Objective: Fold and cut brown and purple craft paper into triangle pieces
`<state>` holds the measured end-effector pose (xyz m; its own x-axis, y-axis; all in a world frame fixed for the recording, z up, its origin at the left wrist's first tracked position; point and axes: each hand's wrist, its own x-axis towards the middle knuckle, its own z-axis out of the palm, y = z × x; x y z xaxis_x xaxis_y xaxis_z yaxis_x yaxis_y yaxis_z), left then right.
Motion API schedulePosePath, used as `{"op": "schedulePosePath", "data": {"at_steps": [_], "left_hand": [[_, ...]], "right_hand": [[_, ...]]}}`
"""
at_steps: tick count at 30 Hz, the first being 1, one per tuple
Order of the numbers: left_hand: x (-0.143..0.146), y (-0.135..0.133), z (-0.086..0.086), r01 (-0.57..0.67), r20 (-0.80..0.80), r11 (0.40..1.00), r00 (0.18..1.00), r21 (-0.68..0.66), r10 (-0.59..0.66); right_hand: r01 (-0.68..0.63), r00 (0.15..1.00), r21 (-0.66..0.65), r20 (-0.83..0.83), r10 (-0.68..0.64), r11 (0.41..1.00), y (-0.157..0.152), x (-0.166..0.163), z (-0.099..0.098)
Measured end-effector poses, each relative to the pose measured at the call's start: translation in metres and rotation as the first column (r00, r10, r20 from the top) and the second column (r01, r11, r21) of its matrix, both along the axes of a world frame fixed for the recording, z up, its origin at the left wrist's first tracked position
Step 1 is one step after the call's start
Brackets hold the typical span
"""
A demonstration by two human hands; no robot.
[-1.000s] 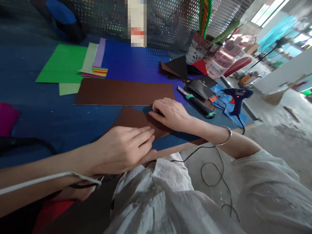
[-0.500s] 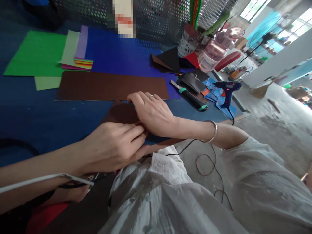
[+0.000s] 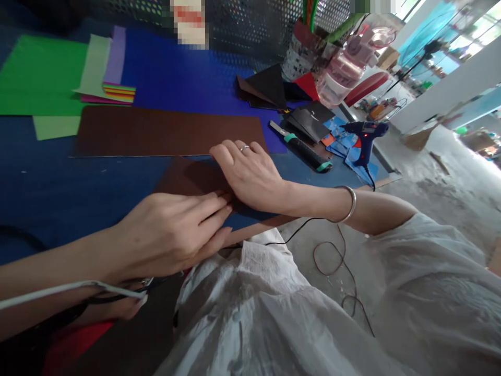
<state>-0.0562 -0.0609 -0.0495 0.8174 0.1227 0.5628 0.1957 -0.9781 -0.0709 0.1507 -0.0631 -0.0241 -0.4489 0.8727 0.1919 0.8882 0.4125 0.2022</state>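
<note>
A small piece of brown paper (image 3: 188, 175) lies on the blue tabletop, partly covered by both hands. My left hand (image 3: 176, 227) rests over its near edge, closed on the paper, fingers pressed together and thumb low. My right hand (image 3: 252, 175), with a ring on one finger, bends over the right end of the paper, closed on it; its fingertips and thumb are hidden. The left fingertips touch the right hand near its thumb side. Just beyond lies a long brown paper strip (image 3: 168, 133) on a blue sheet (image 3: 172, 73).
A utility knife (image 3: 303, 151) lies right of the strip, near black paper scraps (image 3: 309, 122). A glue gun (image 3: 366, 141) with a red light stands by the table's right edge. Green sheets (image 3: 43, 73), a pink bottle (image 3: 340, 73) and a perforated metal basket (image 3: 250, 36) are farther back.
My left hand has shifted slightly left and its thumb has parted a little from the right hand. My right hand has moved slightly right. The whole view has tilted a little.
</note>
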Motion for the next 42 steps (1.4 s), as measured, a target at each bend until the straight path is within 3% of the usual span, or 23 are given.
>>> {"op": "schedulePosePath", "data": {"at_steps": [8,12,17,21,25,31,38,42], "left_hand": [[0.000,0.000,-0.002,0.015,0.027,1.000,1.000,0.003,-0.015],[0.002,0.000,0.000,0.025,0.024,1.000,0.999,0.020,-0.025],[0.003,-0.002,0.001,0.015,0.032,1.000,0.999,0.010,-0.015],[0.003,-0.003,0.004,0.006,-0.011,0.998,1.000,0.056,-0.005],[0.004,-0.004,0.006,-0.019,-0.013,0.999,1.000,0.037,0.019],[0.002,-0.004,0.006,0.015,-0.010,0.998,1.000,0.055,-0.014],[0.003,0.005,0.017,-0.030,-0.041,0.993,0.999,-0.118,0.025],[0.021,0.010,0.037,-0.223,-0.178,0.903,0.970,-0.367,0.168]], "right_hand": [[0.163,0.987,-0.009,0.005,-0.163,0.987,0.005,0.052,-0.001],[0.115,0.991,-0.026,-0.060,-0.116,0.993,0.009,0.063,0.007],[0.044,0.978,0.017,-0.203,-0.040,0.999,0.015,0.040,0.018],[-0.093,0.981,-0.061,-0.175,0.081,0.994,0.012,0.020,0.008],[-0.150,0.974,-0.097,-0.185,0.131,0.984,0.011,0.023,-0.002],[-0.263,0.958,-0.183,-0.167,0.234,0.947,0.017,0.026,0.000],[-0.307,0.948,-0.166,-0.138,0.287,0.937,0.022,0.019,-0.002],[-0.320,0.936,-0.109,-0.191,0.297,0.941,0.023,0.022,-0.007]]}}
